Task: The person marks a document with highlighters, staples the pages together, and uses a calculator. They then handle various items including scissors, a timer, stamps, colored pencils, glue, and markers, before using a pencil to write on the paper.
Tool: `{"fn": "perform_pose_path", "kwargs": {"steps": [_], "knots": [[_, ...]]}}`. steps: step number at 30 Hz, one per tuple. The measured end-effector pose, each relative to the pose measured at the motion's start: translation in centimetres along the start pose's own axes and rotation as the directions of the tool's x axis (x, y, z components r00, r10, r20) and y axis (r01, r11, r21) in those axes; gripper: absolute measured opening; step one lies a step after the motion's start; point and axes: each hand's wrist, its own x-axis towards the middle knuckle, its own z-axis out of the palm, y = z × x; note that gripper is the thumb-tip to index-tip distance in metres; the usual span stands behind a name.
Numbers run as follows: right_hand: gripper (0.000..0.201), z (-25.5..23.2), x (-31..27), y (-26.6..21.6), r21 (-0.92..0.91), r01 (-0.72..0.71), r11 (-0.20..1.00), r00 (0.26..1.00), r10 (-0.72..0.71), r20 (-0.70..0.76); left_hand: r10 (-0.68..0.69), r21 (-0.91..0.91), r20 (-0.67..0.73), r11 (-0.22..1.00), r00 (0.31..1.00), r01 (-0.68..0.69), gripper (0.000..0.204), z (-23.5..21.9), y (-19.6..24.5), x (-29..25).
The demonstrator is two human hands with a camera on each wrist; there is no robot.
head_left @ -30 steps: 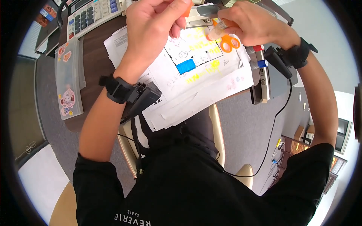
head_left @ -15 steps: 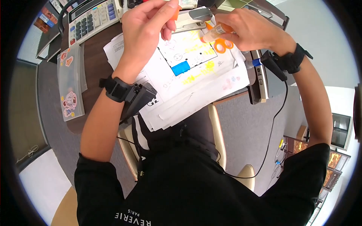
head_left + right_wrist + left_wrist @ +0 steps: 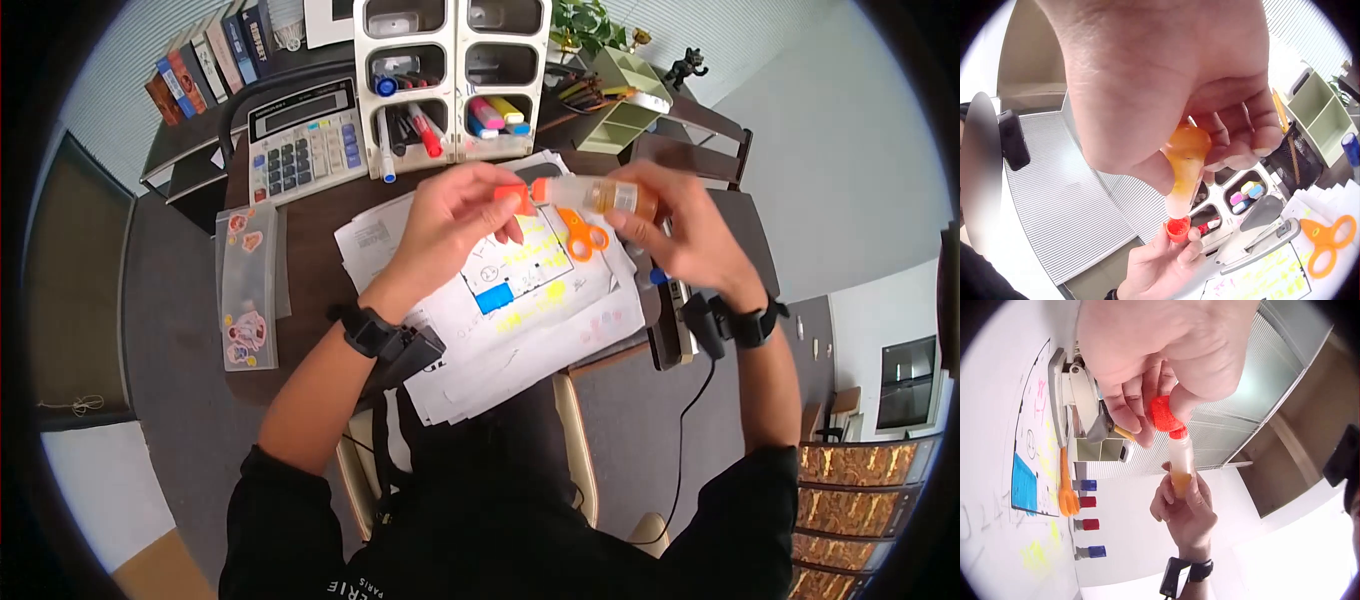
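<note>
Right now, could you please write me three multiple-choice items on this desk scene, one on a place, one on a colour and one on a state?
1. Where do the orange scissors lie?
A. On the papers
B. On the calculator
C. On the floor

2. What colour is the cap at the glue bottle's tip?
A. Blue
B. Orange-red
C. Green

3. How is the bottle held?
A. Lying loose on the desk
B. Raised above the papers in the right hand
C. Standing in the organiser

Answers:
1 A, the head view shows them flat on the marked sheets.
2 B, both wrist views show it pinched in the left hand.
3 B, the right fingers wrap it clear of the desk.
</note>
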Motion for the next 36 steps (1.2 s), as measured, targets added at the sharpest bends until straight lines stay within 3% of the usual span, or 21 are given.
{"fn": "perform_pose_path", "kwargs": {"steps": [6,8,10,12,17,20,22,24,26,28,30,32,34,36], "knots": [[0.032,1.7,0.3,-0.7,0.021,-0.022,1.000,0.997,0.020,0.071,0.005,-0.001,0.066,1.000,0.998,-0.005,0.021,0.0,-0.4,0.1],[0.032,2.2,0.4,-0.4,-0.064,0.104,0.992,0.994,-0.102,0.041,-0.014,0.083,0.049,0.996,0.999,0.009,0.020,0.0,-0.3,-0.2],[0.031,2.6,0.4,-0.9,-0.094,0.094,0.991,0.995,-0.089,0.055,-0.033,0.069,0.047,0.997,0.998,0.030,0.019,-0.1,-1.0,-0.3],[0.029,2.8,0.3,-1.3,-0.336,0.213,0.918,0.977,-0.201,0.070,-0.050,0.057,0.045,0.997,0.998,0.048,0.018,0.0,-1.4,-0.6],[0.030,2.2,-0.2,-0.7,-0.302,0.273,0.913,0.961,-0.273,0.046,-0.087,0.092,0.064,0.992,0.994,0.081,0.027,0.6,-0.6,-0.6],[0.039,0.7,-0.5,-1.2,-0.251,0.263,0.932,0.961,-0.230,0.152,-0.110,0.088,0.109,0.991,0.988,0.101,0.033,1.4,0.0,-0.9],[0.039,-1.7,0.1,-1.0,-0.250,0.262,0.932,0.965,-0.249,0.083,-0.124,0.104,0.124,0.988,0.984,0.111,0.036,1.2,0.3,-0.7],[0.038,-5.2,1.6,0.8,-0.125,0.107,0.986,0.988,-0.120,-0.101,-0.092,0.151,0.059,0.985,0.994,0.082,0.035,0.7,0.2,-0.6],[0.035,-7.1,2.4,2.8,-0.290,0.044,0.956,0.970,-0.110,-0.215,-0.065,0.161,0.038,0.985,0.997,0.058,0.035,0.3,0.2,-0.4],[0.032,-9.0,4.7,9.4,-0.589,-0.066,0.805,0.952,-0.126,-0.279,-0.072,0.065,-0.001,0.995,0.997,0.072,0.034,0.2,0.2,-0.3],[0.035,-8.6,5.5,12.6,-0.646,-0.080,0.759,0.969,-0.093,-0.229,-0.054,0.059,0.006,0.997,0.999,0.054,0.033,0.5,0.3,-0.3],[0.045,-7.8,5.9,13.0,-0.604,-0.051,0.795,0.974,-0.094,-0.206,-0.064,0.071,-0.003,0.995,0.998,0.064,0.032,0.2,0.1,-0.3],[0.044,-6.8,6.4,13.3,-0.581,-0.093,0.809,0.980,-0.030,-0.198,-0.055,0.062,-0.003,0.997,0.998,0.055,0.032,0.2,0.5,-0.4],[0.041,-5.9,6.9,14.5,-0.604,-0.077,0.793,0.974,-0.070,-0.216,-0.056,0.042,0.012,0.998,0.998,0.055,0.032,0.2,0.7,-0.4]]}}
